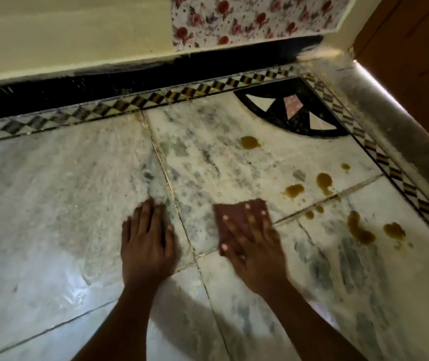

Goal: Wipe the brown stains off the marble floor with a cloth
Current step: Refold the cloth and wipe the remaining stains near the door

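The marble floor (78, 183) fills most of my view; it is white with grey-green veins and thin dark joints between the slabs. Along its far edge and its right edge runs a checkered inlay border (135, 101), and in the far right corner sits a black quarter-circle inlay (296, 108) with white and pink wedges. Behind the border there is a black skirting (78, 82), above it a cream wall (65, 29) and a panel with red flowers (247, 16). On the right stands a brown wooden door (416, 48).

The brown stains (359, 230) lie on the right part of the floor, between my right hand and the right border. One bigger spot (249, 142) is near the black inlay, well apart from the others; several lie around the joint to the right of the cloth.

My left hand (147, 241) rests flat on the floor, fingers straight and close together, holding nothing; its grip is wide. My right hand (252, 243) lies flat on the brown cloth (230, 217) with fingers spread, pressing it to the floor; this grip is also wide, not curled around the cloth. The cloth is under my right fingers, just left of the nearest stains and not touching them. This hand looks a little blurred.
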